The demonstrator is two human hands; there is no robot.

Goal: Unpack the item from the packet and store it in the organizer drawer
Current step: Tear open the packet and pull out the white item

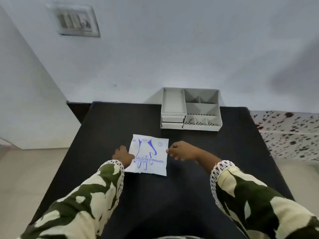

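A flat white packet [151,152] with a blue glove outline and blue print lies on the black table [107,128], straight ahead of me. My left hand [123,156] rests on the packet's left edge, fingers curled over it. My right hand [181,150] pinches the packet's right edge between thumb and fingers. Beyond the packet, at the table's far side, stands a grey organizer [190,109] with open top compartments and two small shut drawers [172,121] at its front left.
A white wall rises behind the table, with a switch plate [76,21] high on the left. A speckled white surface [290,133] lies to the right of the table. Pale floor shows on the left.
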